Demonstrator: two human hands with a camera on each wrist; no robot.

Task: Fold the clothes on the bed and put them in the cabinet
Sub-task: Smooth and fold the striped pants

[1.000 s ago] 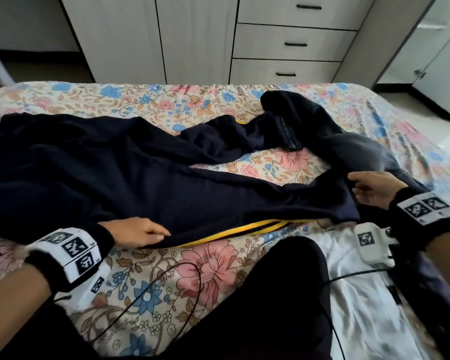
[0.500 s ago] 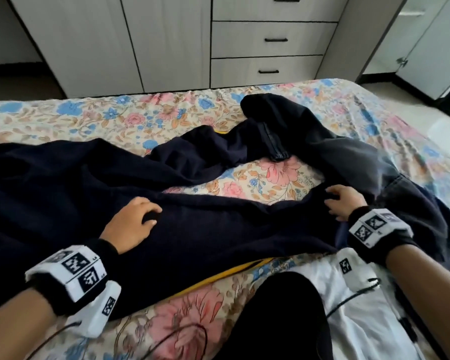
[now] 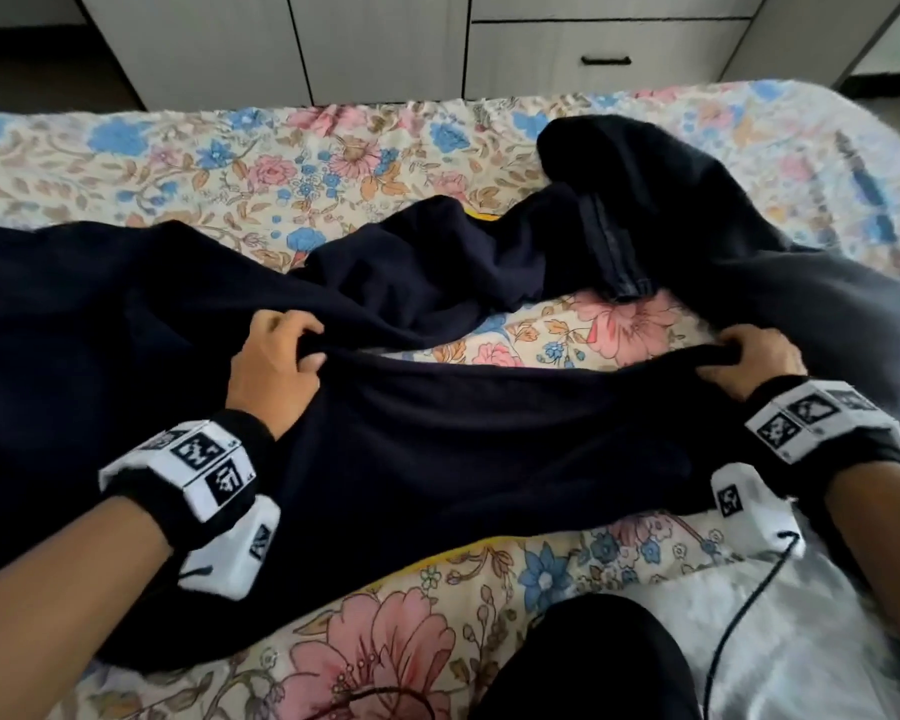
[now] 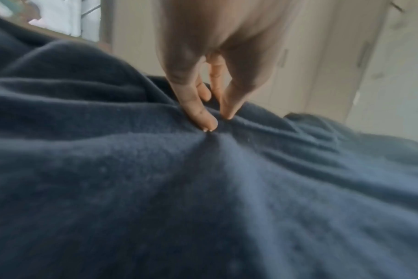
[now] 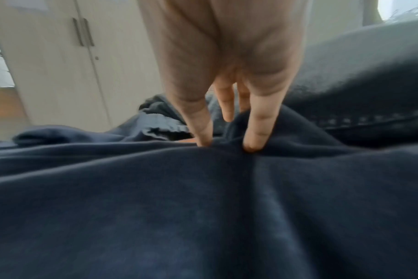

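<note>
Both hands, flat on the navy garment [image 3: 437, 439] a moment ago, now pinch its far edge, left hand [image 3: 276, 366] and right hand [image 3: 749, 366] apparently starting a fold toward the cabinet [image 3: 385, 44].

Three views, one bed [image 3: 365, 163]
Head camera looks down from above; both wrist cameras sit close over the shared navy garment [image 3: 463, 444].

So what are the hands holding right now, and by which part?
Both hold the navy garment by its far edge: the left hand bunches it near the middle, the right hand grips the right end.
</note>
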